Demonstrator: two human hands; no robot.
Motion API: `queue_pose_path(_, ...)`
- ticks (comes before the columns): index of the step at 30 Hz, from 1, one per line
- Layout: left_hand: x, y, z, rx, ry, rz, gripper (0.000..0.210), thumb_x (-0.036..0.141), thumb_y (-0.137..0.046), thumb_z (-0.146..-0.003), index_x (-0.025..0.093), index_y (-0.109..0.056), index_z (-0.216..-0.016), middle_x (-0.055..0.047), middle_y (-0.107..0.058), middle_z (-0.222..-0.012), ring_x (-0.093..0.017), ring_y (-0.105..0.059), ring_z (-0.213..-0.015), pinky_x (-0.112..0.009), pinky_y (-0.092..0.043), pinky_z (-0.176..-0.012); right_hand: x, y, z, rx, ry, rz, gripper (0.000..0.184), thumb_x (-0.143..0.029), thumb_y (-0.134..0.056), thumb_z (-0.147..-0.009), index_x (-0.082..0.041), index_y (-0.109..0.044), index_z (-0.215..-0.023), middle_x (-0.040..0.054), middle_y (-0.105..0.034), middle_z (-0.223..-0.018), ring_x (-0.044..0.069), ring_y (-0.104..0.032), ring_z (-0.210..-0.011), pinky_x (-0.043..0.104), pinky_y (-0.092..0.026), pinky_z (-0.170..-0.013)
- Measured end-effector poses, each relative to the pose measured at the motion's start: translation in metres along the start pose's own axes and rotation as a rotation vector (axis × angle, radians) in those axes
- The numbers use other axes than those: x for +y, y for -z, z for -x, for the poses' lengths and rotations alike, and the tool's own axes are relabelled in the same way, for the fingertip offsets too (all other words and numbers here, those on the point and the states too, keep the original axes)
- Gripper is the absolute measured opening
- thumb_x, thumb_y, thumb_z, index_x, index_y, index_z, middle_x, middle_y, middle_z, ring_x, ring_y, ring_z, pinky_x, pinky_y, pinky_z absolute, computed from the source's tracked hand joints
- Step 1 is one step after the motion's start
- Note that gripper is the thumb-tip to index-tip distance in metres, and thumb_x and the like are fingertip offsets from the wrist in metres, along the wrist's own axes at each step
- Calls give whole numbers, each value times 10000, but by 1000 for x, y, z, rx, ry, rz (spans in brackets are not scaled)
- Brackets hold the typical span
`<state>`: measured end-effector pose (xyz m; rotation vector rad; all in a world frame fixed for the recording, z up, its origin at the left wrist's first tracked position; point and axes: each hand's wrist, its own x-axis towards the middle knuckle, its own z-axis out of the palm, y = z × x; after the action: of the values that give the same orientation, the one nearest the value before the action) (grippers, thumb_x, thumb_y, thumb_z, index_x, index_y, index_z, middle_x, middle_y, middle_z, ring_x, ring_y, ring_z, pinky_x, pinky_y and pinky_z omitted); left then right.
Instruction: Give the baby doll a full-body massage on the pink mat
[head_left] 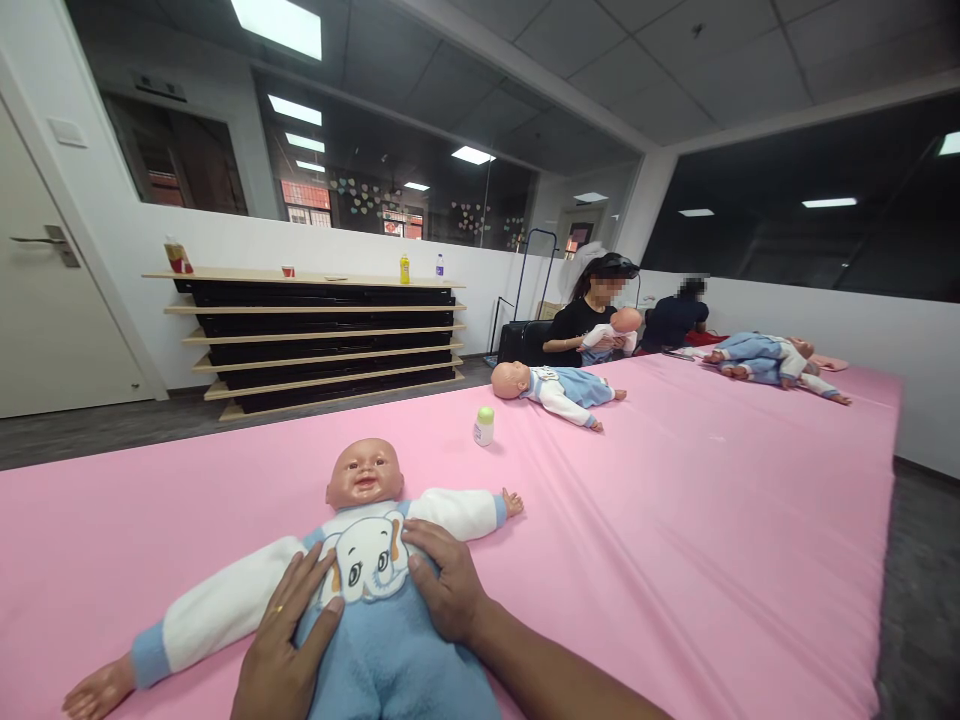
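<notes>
A baby doll (382, 655) lies on its back in front of me, its head away from me and both arms stretched out sideways. It wears a blue and white outfit with an elephant face (365, 560) on the chest. My left hand (289, 630), with a ring on one finger, rests on the left side of the doll's chest, fingers extended. On the other side of the chest lies my right hand (448, 578), its fingers laid over the edge of the elephant patch. Neither hand grips anything.
Pink cloth (697, 560) covers the table. A white bottle with a green cap (484, 427) stands beyond the doll. Farther back lie another doll (562, 388) and a pile of dolls (772, 362). A seated person (574, 325) holds a doll; another person (671, 320) sits behind.
</notes>
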<state>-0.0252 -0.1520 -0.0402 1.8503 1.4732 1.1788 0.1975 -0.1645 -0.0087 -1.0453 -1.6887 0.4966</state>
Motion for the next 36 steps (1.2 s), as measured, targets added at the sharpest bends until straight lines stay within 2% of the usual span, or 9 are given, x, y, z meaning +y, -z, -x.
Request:
queue_pose_path(31, -7, -2, 0, 9, -1, 13, 519, 552, -501, -840, 360, -532, -1321, 60, -400, -1481, -241, -239, -1438, -524, -184, -1186, 3, -1, 1, -5, -5, -10, 326, -314, -517, -927, -195, -636, -1207, 75, -601, -1287, 191, -543, -1217, 370, -418, -1079)
queue_pose_path(36, -16, -3, -1, 11, -8, 12, 540, 558, -521, -820, 347, -546, -1316, 47, -426, -1465, -264, -256, -1430, -543, -213, -1173, 4, -2, 2, 19, 4, -6, 324, -310, -517, -927, -212, -631, -1214, 69, -598, -1292, 193, -538, -1225, 375, -419, -1080)
